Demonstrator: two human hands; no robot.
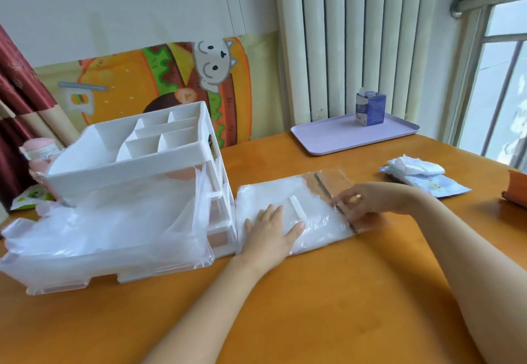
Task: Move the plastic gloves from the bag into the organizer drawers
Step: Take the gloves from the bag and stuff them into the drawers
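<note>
The left hand (271,231) is pressing flat on the bag (339,181); the right hand (363,198) is seemingly pinching its mouth. The thin gloves (268,192) risk clinging together and spilling out.

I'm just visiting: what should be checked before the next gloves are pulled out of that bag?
1. Bag steadied: the left hand lies flat on the bag. Ok.
2. Grip at the bag's mouth: the right hand pinches the strip edge. Ok.
3. Mouth actually open: cannot tell.
4. Drawer pulled out at the base of the organizer. Ok.
5. Room left in the drawer: gloves already heap over its rim. Cannot tell.
</note>
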